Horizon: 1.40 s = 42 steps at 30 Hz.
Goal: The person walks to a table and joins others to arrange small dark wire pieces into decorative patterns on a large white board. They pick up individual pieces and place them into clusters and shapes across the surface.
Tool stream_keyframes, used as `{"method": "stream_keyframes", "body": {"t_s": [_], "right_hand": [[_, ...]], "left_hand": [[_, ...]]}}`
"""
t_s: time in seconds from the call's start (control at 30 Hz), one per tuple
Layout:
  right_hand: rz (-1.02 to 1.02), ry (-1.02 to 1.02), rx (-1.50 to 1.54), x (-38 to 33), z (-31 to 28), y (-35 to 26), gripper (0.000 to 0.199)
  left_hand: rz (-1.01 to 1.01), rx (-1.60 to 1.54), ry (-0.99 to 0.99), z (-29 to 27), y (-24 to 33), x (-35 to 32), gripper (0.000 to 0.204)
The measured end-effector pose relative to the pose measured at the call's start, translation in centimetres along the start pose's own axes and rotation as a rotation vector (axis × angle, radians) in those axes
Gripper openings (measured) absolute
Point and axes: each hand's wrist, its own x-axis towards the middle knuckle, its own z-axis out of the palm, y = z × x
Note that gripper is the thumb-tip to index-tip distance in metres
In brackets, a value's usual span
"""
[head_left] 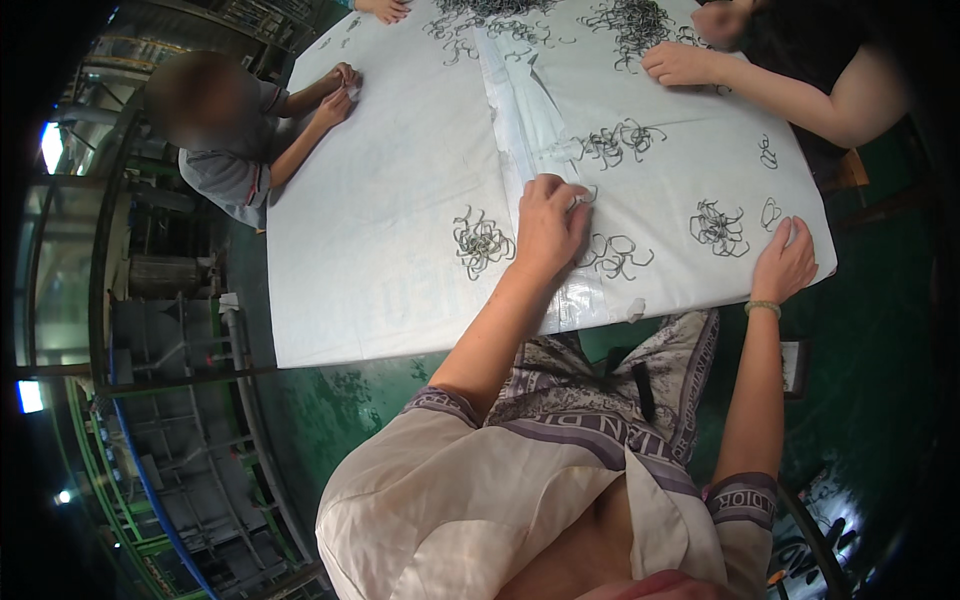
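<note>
My left hand (550, 225) reaches over the white-covered table, its thumb and fingertips closed on a thin dark C-shaped ring (590, 193). Just below those fingers lies a loose group of similar rings (617, 256). To the left of my wrist sits a denser heap of rings (482, 243). My right hand (787, 262) rests at the table's right edge with its fingers stretched out. Beside its fingertips are a few loose rings (770, 213), and another heap (719, 228) lies to its left.
The white sheet (390, 200) covers the table, with a creased clear plastic strip (575, 300) down its middle. Larger piles of rings (640, 25) lie at the far side. Co-workers sit at left and right; one person's hand (685, 64) touches the far right pile.
</note>
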Motion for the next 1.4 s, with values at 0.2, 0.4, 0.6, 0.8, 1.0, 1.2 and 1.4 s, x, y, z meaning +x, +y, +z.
{"method": "stream_keyframes", "body": {"t_s": [0.2,0.4,0.6,0.8,1.0,1.2,1.4], "right_hand": [[-0.003,-0.007,0.006,0.0,-0.2,-0.4,0.033],[0.001,-0.001,0.016,0.0,-0.4,-0.4,0.033],[0.013,-0.013,-0.004,0.1,-0.3,-0.3,0.033],[0.012,-0.01,0.015,0.1,-0.2,-0.3,0.034],[0.023,-0.004,0.019,0.0,-0.3,-0.2,0.034],[0.04,-0.033,0.018,0.0,-0.3,-0.2,0.035],[0.035,-0.015,0.025,-0.1,-0.1,-0.5,0.035]], "left_hand": [[0.258,-0.012,0.001,0.4,-1.4,-0.1,0.018],[-0.048,0.37,0.116,-3.0,-4.5,-0.4,0.008],[0.061,0.104,0.152,1.3,-3.6,4.5,0.009],[0.042,0.362,-0.044,2.2,-2.8,6.0,0.008],[0.095,0.628,-0.34,0.6,-1.5,6.7,0.012],[0.053,0.477,-0.318,0.8,-2.7,7.4,0.013],[0.314,0.314,-0.228,1.4,-2.3,5.6,0.009]]}}
